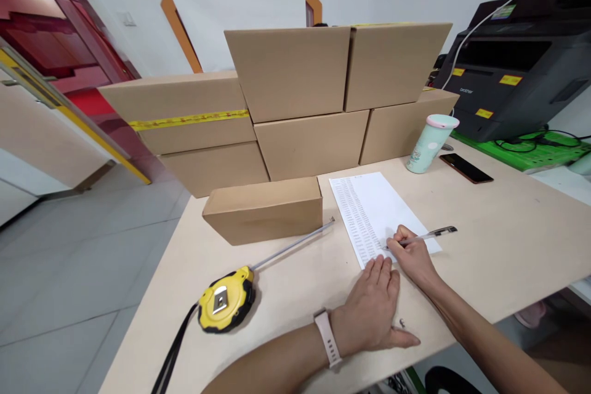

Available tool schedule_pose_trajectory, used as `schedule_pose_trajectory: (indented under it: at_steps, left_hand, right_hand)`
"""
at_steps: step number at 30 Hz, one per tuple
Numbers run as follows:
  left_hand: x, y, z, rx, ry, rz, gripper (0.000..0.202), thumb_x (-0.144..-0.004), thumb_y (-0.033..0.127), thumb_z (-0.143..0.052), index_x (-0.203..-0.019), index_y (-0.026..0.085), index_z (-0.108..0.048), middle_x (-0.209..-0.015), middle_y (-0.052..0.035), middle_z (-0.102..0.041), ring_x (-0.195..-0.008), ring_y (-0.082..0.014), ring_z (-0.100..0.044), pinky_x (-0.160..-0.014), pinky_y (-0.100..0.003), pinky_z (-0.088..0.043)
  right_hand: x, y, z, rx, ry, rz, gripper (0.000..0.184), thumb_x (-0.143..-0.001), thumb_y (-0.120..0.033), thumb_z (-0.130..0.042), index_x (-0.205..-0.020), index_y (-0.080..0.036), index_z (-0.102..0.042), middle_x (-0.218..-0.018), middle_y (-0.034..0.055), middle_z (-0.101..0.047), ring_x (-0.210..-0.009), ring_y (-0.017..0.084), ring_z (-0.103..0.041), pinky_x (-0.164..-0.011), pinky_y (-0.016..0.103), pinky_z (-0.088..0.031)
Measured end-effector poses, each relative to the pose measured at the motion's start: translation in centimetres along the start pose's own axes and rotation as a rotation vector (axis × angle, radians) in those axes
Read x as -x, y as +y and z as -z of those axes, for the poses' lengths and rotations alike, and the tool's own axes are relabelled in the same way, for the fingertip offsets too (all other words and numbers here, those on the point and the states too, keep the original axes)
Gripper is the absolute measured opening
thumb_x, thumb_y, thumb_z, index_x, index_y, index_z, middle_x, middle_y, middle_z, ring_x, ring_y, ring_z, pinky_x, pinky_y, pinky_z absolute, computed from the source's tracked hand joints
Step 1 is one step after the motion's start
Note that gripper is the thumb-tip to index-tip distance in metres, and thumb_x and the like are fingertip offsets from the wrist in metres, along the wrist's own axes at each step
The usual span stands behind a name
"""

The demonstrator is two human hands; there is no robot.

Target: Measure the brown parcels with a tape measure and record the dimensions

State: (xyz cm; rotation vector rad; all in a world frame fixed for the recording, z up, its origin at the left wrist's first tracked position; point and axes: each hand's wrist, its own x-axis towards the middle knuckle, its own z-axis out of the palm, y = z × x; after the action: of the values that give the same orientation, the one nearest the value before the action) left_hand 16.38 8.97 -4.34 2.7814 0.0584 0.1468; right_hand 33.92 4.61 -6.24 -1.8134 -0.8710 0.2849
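Note:
My right hand is closed round a pen, its tip down on a sheet of paper with columns of small print along the left side. Flat on the table, my left hand has its fingers stretched out, and the fingertips rest on the paper's lower edge. A pale pink watch band is on that wrist. To the left lies a yellow and black tape measure, its blade pulled out toward the paper. Behind the blade a small cardboard box lies on the table.
Stacked cardboard boxes line the back of the table. A mint tumbler stands near a dark phone at the right. Beyond them a black printer sits by a green rack with cables.

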Motion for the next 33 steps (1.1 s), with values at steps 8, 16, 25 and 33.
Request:
schedule_pose_trajectory:
  at_steps: [8, 16, 25, 33]
  left_hand:
    - [0.0, 0.0, 0.1, -0.01, -0.015, -0.012, 0.099, -0.085, 0.076, -0.03, -0.144, -0.002, -0.027, -0.153, -0.0289, -0.024, -0.146, -0.0357, -0.016, -0.12, -0.042, -0.017]
    - [0.1, 0.0, 0.1, 0.001, -0.021, -0.013, 0.095, -0.086, 0.073, -0.034, -0.146, 0.0, -0.024, -0.154, -0.0278, -0.023, -0.146, -0.0348, -0.014, -0.12, -0.043, -0.017]
    - [0.3, 0.8, 0.5, -0.062, 0.042, 0.008, 0.096, -0.085, 0.074, -0.034, -0.141, -0.003, -0.031, -0.153, -0.0273, -0.028, -0.145, -0.0346, -0.019, -0.121, -0.039, -0.015]
    - [6.1, 2.6, 7.6, -0.337, 0.061, 0.108, 0.077, -0.09, 0.066, -0.036, -0.139, 0.007, -0.038, -0.156, -0.0178, -0.03, -0.148, -0.0311, -0.012, -0.122, -0.042, -0.01]
  right_hand:
    - [0.0, 0.1, 0.0, 0.01, 0.007, 0.002, 0.024, -0.07, -0.028, -0.055, -0.056, -0.025, -0.037, -0.052, -0.0067, -0.034, -0.05, 0.012, -0.035, -0.047, 0.025, -0.029]
    - [-0.1, 0.2, 0.0, 0.021, 0.022, 0.011, 0.026, -0.071, -0.03, -0.056, -0.055, -0.025, -0.036, -0.052, -0.0062, -0.036, -0.05, 0.012, -0.037, -0.048, 0.025, -0.032]
    - [-0.6, 0.9, 1.6, 0.168, 0.103, 0.071, 0.014, -0.083, -0.039, -0.056, -0.085, -0.026, -0.058, -0.086, 0.0082, -0.065, -0.08, 0.027, -0.061, -0.073, 0.04, -0.044]
    - [-2.9, 7.4, 3.3, 0.428, 0.047, 0.357, 0.041, -0.067, -0.025, -0.049, -0.103, -0.036, -0.066, -0.091, 0.0153, -0.067, -0.087, 0.037, -0.057, -0.075, 0.051, -0.042]
